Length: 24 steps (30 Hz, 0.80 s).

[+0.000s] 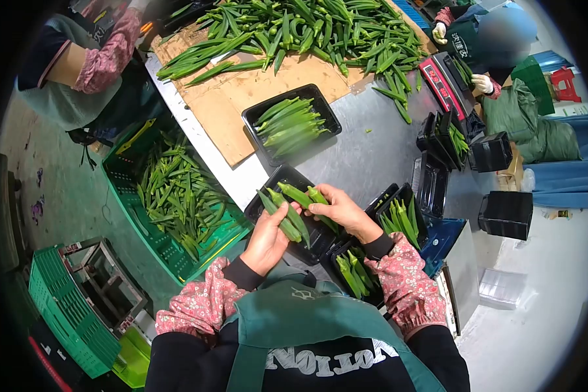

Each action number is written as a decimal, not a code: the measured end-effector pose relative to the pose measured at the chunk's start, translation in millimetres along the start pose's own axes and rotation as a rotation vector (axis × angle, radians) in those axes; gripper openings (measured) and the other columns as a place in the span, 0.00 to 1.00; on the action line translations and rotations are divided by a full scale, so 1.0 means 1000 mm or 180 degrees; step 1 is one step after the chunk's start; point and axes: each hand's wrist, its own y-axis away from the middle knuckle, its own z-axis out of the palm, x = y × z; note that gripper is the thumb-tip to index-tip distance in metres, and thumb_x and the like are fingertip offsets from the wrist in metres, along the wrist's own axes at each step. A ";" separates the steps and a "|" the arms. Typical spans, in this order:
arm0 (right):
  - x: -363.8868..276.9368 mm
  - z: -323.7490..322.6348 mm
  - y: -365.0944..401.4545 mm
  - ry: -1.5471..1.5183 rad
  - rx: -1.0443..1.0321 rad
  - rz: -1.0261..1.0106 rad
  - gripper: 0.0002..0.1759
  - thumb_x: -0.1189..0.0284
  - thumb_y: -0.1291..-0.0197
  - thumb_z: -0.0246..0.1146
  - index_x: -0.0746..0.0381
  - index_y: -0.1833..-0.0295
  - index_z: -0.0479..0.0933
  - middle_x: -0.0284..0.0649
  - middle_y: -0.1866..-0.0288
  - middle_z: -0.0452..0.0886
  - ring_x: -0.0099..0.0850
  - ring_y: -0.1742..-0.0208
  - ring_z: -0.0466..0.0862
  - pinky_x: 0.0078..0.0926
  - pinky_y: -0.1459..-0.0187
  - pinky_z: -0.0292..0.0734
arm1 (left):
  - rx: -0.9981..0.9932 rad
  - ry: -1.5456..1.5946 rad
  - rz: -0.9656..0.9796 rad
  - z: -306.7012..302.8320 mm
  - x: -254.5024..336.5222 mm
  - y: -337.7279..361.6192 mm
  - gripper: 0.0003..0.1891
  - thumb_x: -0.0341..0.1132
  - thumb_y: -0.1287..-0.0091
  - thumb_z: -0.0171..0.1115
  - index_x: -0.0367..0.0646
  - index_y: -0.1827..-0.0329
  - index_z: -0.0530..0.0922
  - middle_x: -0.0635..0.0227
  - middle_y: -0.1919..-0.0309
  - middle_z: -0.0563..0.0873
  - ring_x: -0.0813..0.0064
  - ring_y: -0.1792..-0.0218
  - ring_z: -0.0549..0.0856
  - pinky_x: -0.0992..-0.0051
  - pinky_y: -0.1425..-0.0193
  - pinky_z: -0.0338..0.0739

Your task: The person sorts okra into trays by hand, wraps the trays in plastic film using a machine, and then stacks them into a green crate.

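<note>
My left hand [268, 239] is closed around a couple of okra pods [285, 220] that point up and away from me. Close beside it, my right hand [338, 210] grips more okra pods [296, 195] between thumb and fingers. Both hands are above a black plastic tray [283, 175], whose inside is mostly hidden by them. Just beyond stands another black tray [247, 117] with a row of okra [290, 124] laid side by side. Two more trays with okra, a nearer one [354, 273] and a farther one [400, 222], sit by my right forearm.
A large okra heap [307, 29] covers cardboard [209, 104] on the metal table. A green crate [170, 258] of okra stands at left. A red scale [441, 85] and black trays [430, 183] are at right. Two co-workers [78, 72] are across and left.
</note>
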 end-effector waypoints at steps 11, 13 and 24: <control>-0.029 0.036 0.011 0.2435 0.1617 -0.1523 0.15 0.67 0.40 0.67 0.65 0.51 0.80 0.46 0.59 0.83 0.37 0.60 0.84 0.35 0.59 0.77 | -0.0071 0.0156 0.0221 -0.005 -0.001 -0.005 0.12 0.38 0.26 0.57 0.45 0.44 0.71 0.68 0.51 0.80 0.73 0.48 0.80 0.70 0.42 0.76; -0.036 0.040 0.015 0.2079 0.0896 -0.0701 0.17 0.63 0.41 0.67 0.65 0.54 0.80 0.45 0.64 0.83 0.42 0.64 0.84 0.37 0.61 0.77 | -0.0095 0.0200 0.0249 -0.003 -0.001 -0.007 0.10 0.38 0.25 0.56 0.46 0.46 0.72 0.70 0.52 0.81 0.75 0.50 0.80 0.72 0.44 0.76; -0.051 -0.007 0.030 0.1292 0.1182 -0.0976 0.15 0.65 0.38 0.67 0.67 0.54 0.81 0.39 0.66 0.85 0.25 0.65 0.83 0.27 0.63 0.78 | 0.0055 0.0247 -0.0767 0.027 0.019 0.057 0.23 0.46 0.26 0.57 0.44 0.35 0.65 0.60 0.37 0.72 0.67 0.38 0.73 0.65 0.31 0.69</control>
